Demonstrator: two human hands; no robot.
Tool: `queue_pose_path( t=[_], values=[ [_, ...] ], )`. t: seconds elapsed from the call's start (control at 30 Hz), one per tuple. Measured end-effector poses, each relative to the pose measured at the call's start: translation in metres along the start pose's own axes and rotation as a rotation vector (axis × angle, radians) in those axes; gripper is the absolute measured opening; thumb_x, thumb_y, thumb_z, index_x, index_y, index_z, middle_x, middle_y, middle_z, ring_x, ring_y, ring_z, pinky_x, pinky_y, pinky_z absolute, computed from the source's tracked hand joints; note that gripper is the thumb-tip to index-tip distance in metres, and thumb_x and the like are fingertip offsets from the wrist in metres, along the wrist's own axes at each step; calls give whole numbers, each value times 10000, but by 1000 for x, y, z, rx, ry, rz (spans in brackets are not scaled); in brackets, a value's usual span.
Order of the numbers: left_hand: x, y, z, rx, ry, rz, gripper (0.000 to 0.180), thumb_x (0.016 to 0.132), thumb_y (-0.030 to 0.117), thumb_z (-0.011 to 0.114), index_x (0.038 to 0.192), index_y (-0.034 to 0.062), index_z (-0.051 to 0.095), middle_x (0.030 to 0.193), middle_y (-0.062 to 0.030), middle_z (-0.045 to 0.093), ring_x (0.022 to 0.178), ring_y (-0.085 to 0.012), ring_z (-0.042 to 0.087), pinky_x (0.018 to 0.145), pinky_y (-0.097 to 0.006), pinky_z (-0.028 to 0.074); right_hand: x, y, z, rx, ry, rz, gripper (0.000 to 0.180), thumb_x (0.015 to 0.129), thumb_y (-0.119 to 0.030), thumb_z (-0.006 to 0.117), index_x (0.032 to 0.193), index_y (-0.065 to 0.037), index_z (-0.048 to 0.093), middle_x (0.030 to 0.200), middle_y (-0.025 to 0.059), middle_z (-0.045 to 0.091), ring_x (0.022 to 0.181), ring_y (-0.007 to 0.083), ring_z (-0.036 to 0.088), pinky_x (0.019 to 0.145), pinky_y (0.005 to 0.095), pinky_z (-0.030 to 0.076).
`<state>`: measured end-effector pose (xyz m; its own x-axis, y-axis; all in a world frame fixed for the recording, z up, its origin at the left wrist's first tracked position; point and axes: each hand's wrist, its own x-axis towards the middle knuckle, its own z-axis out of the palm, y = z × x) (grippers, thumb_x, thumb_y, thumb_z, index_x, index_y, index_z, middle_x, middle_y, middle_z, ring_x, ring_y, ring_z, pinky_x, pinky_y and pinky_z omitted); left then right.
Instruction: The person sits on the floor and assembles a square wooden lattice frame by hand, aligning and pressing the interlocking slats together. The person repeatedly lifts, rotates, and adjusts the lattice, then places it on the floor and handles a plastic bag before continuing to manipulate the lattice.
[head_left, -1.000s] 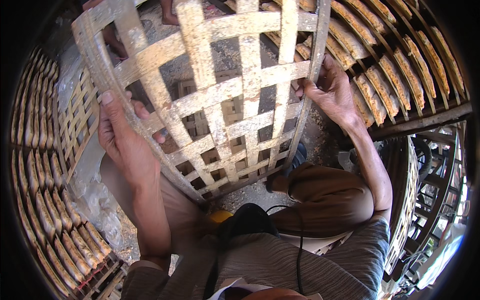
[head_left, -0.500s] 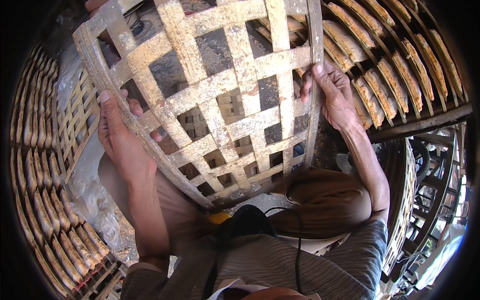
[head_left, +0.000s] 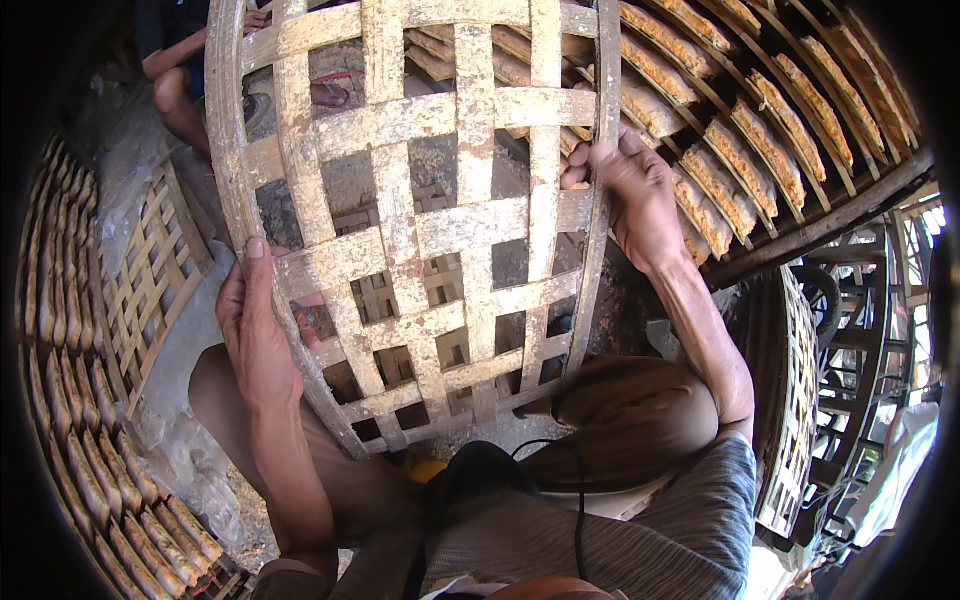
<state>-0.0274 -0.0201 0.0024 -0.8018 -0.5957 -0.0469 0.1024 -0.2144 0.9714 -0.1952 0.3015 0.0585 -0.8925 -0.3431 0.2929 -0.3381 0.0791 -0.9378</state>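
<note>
Turned more upright than before: woven panel [head_left: 440,232], between both hands, grasped on left rim [head_left: 230,130] by left hand [head_left: 262,340], on right rim [head_left: 592,250] by right hand [head_left: 640,200]. Right of panel, partly hidden by it: loaded rack [head_left: 830,219]; left of panel, plastic sheet [head_left: 187,340].

No lettering, label, number or sign can be read on the woven panel [head_left: 472,230] at the centre of the frame, the rack [head_left: 822,220] at upper right, or the pale sheet [head_left: 895,470] at lower right.
</note>
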Motion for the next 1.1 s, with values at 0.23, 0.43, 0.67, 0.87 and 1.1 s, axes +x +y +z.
queue_pose_path(
  t=[0.23,0.43,0.67,0.87,1.1],
  values=[
    [-3,1,-4,31,10,60,373,1056,428,580,1033,64,660,827,-35,680,632,-89,656,384,-228,381,-1,-6,8,-257,103,175,200,1010,-184,662,1081,3,666,767,34,687,666,65,608,609,228,462],
    [-14,7,5,96,11,135,360,1066,415,562,1021,70,653,808,-25,664,616,-79,636,387,-219,382,1,1,14,-298,152,90,207,977,-165,619,1058,22,655,788,59,692,723,119,665,677,278,527],
    [-7,7,6,77,22,111,367,1074,403,545,1024,56,655,832,-39,672,592,-87,628,383,-218,390,3,-6,-4,702,-122,292,449,978,-278,517,1256,72,553,999,142,681,899,242,691,737,381,584],
    [2,-3,-7,-26,-54,59,339,1063,358,569,1043,34,665,890,-70,687,624,-145,680,371,-249,394,6,5,-8,791,-8,293,327,974,-257,610,1132,29,620,916,85,631,786,190,588,695,335,511],
    [1,5,-15,-98,-166,31,391,1063,390,556,1070,12,658,859,-95,710,643,-165,713,351,-245,418,-7,11,-8,790,-11,244,201,963,-164,624,1096,-18,660,1072,96,663,796,181,573,550,230,456]
  ],
)
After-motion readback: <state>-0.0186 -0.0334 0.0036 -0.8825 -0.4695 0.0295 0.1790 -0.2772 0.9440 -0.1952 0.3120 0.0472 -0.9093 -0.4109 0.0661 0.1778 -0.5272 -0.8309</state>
